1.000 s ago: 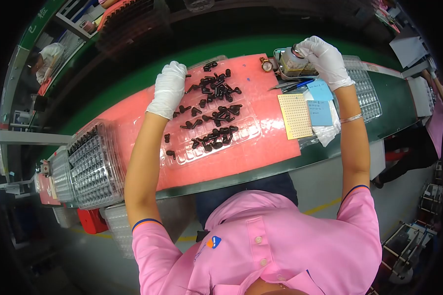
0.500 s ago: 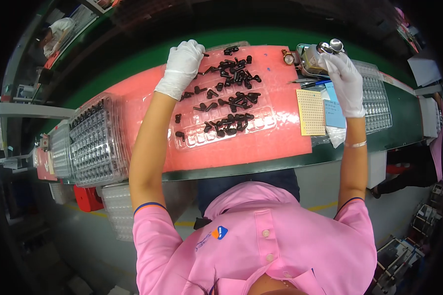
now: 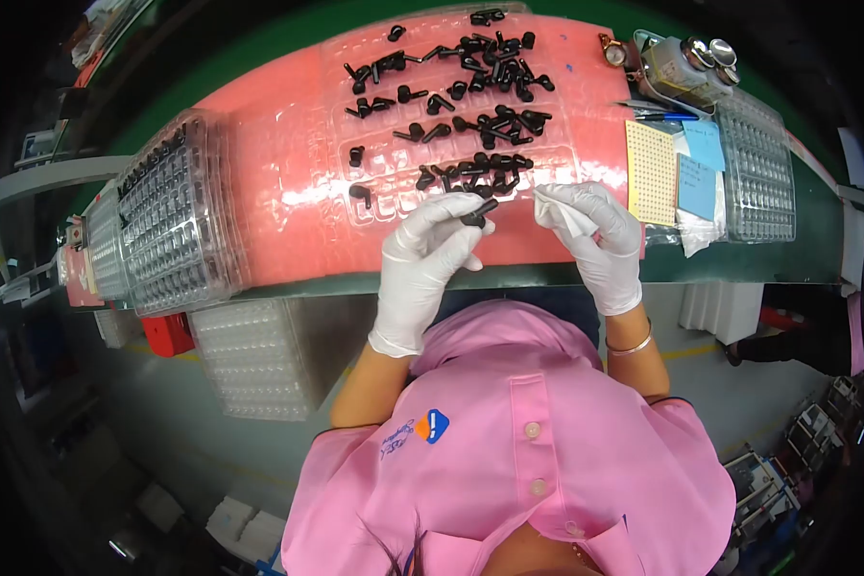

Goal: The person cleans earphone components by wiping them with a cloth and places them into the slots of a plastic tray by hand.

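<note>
At the far left of the green worktop (image 3: 298,285) stands a stack of clear, ridged plastic trays (image 3: 168,230) with many small pockets, dark pieces showing along its upper-left edge. Next comes a coral-pink sheet of soft-looking padding (image 3: 269,125), probably laid down to cushion what rests on it. On the sheet lies a clear moulded plastic tray (image 3: 389,168), with loose, glossy black stemmed pieces (image 3: 490,173) scattered over it in uneven rows, likely spread out so single ones can be picked up easily.

The bare-armed person's white-gloved left hand (image 3: 415,264) is at the tray's near edge, its grip nearly closed: thumb and fingertips pinch one black stemmed piece (image 3: 477,219), which lies between them with its stem sticking out to the right. Holding it by the fingertips seems to leave much of its surface exposed.

Just right of that piece, across a gap, the white-gloved right hand (image 3: 603,245) has its grip pinched on a folded white cloth (image 3: 568,219), bunched over the fingertips, perhaps to keep it firm there. The held piece and the cloth do not touch.

Further right lie a yellow dotted sheet (image 3: 651,173), blue notes (image 3: 698,182) and metal-lidded containers (image 3: 698,55).
</note>
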Demonstrator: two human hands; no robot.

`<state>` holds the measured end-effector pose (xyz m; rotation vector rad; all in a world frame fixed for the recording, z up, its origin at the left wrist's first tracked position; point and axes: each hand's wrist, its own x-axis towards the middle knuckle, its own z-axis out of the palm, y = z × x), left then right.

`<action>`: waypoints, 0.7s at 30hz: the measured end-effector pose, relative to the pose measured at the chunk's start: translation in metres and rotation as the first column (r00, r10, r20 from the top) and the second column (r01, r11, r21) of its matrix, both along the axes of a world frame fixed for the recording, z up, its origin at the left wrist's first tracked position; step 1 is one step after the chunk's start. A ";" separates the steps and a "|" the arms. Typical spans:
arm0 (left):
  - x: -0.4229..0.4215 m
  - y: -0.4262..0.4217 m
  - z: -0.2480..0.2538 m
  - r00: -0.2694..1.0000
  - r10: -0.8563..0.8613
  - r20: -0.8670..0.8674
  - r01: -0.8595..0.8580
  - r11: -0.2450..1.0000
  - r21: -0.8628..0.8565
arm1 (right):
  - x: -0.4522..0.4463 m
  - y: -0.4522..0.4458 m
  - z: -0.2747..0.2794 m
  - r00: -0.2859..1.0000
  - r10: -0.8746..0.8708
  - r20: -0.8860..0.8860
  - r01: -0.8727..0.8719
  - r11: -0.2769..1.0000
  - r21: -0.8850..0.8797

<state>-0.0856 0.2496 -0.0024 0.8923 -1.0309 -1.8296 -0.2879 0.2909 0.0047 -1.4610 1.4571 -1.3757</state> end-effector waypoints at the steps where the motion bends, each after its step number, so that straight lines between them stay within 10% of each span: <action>1: -0.001 0.007 -0.002 0.998 0.042 0.053 -0.042 0.999 -0.009 | 0.007 0.000 0.003 1.000 0.005 -0.004 -0.005 0.999 -0.045; 5: 0.000 0.016 -0.005 0.983 0.105 0.152 -0.082 0.985 -0.151 | 0.033 -0.001 0.014 0.833 0.136 -0.537 -0.249 0.958 -0.143; 11: 0.006 0.018 -0.002 0.996 0.082 0.044 -0.084 0.996 0.037 | 0.020 -0.003 0.004 0.896 0.026 -0.443 -0.089 0.989 -0.120; 14: -0.003 0.023 -0.003 0.895 0.224 0.385 -0.028 0.892 -0.452 | 0.015 0.001 0.008 0.933 -0.018 -0.359 -0.052 0.981 -0.185; 21: 0.006 0.014 -0.012 0.869 0.344 0.354 0.030 0.679 -0.734 | 0.009 0.007 -0.003 0.922 0.208 -0.325 -0.167 0.975 0.148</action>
